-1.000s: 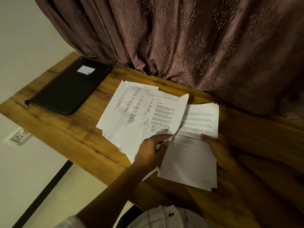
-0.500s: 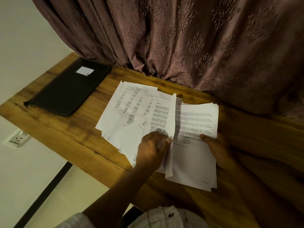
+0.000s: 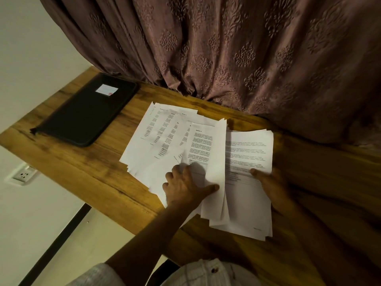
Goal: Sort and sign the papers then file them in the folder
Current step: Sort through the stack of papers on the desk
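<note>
The left grip [image 3: 185, 188] pinches a white printed sheet [image 3: 216, 153], lifted on edge between fanned white printed papers [image 3: 156, 137] and a squared white paper stack [image 3: 249, 199] by the wooden table [image 3: 86, 174]'s near edge. The right grip [image 3: 272, 186] presses its thumb on that stack; its fingers are hidden, so I cannot tell its hold. A black zip folder [image 3: 86, 114] lies at the far left corner.
</note>
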